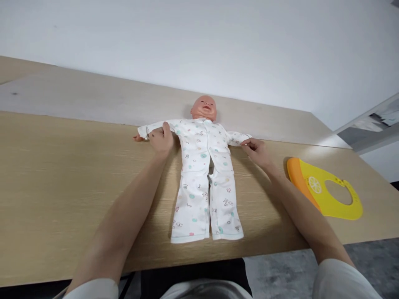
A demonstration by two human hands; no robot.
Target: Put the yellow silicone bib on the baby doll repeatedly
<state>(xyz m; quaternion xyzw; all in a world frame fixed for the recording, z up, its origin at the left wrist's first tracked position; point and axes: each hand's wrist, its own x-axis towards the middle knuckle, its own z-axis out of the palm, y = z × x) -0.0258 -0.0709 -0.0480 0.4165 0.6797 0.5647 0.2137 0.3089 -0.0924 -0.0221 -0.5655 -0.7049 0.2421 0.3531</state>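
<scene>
A baby doll (204,109) lies on its back with its arms spread. It wears a white patterned top (199,143) and matching trousers (195,207); no feet show below the trouser hems. My left hand (161,140) is closed around the sleeve on the left, thumb on top and the other fingers mostly hidden. A small doll hand (139,138) sticks out past that cuff. On the other side, my right hand (257,151) pinches the end of the right sleeve (238,138) between thumb and fingers. No doll hand is visible at that cuff.
A yellow bib (335,202) with an orange pocket and a neck opening lies by my right forearm. Everything rests on a wooden table (77,166), its front edge close to my body. Behind it stands a white wall (199,45).
</scene>
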